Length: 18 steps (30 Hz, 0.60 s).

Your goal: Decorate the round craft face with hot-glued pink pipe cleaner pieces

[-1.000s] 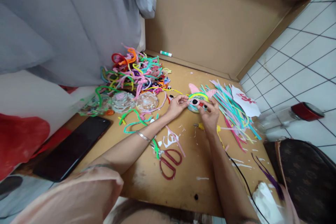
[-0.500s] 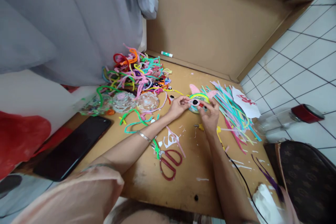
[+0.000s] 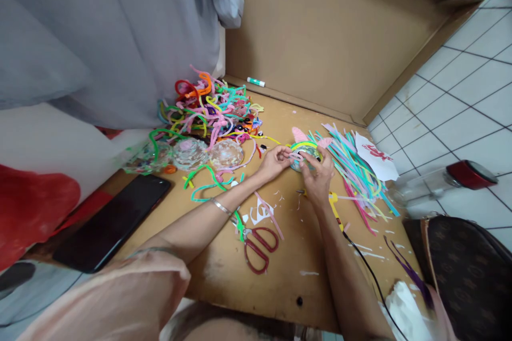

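Head: left hand (image 3: 276, 163) pinches pink loop (image 3: 296, 156) over eared disc (image 3: 306, 145), right of middle toward the table's (image 3: 224, 272) far edge | right hand (image 3: 319, 176) close by, thumb and forefinger parted, grip unclear | left pinch probably steadies the small piece | versus 0.5 s ago: its black centre no longer shows

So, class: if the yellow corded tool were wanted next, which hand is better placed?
Probably the right hand: it overlaps the yellow corded tool in view, while the left hand sits farther away.
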### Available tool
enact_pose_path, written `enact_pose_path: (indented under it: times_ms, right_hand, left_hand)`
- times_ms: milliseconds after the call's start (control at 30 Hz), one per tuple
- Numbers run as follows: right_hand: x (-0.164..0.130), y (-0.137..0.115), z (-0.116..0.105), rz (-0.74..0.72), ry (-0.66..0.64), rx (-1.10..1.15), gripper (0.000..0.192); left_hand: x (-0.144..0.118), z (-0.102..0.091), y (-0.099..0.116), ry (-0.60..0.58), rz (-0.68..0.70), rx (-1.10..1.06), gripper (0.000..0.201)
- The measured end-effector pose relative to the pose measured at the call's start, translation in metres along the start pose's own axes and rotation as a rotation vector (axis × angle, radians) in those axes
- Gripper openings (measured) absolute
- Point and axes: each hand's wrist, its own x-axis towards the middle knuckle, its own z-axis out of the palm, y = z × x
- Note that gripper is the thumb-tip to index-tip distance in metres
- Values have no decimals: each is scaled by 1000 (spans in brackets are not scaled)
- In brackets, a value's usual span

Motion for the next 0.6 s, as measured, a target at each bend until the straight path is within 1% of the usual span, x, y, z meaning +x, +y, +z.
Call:
enact_pose_path:
  times_ms: [233, 467, 600]
  right_hand:
    - [0, 0, -1, -35, 13, -34, 25]
    - [-1, -6, -5, -79, 18, -70, 20]
    - [-1, -10, -8, -87, 35, -57, 17]
  left_hand:
    - [0, 1, 2, -23, 2, -23, 29]
    - [0, -1, -1, -37, 71, 7, 29]
    - [0, -4, -2, -13, 109, 60, 32]
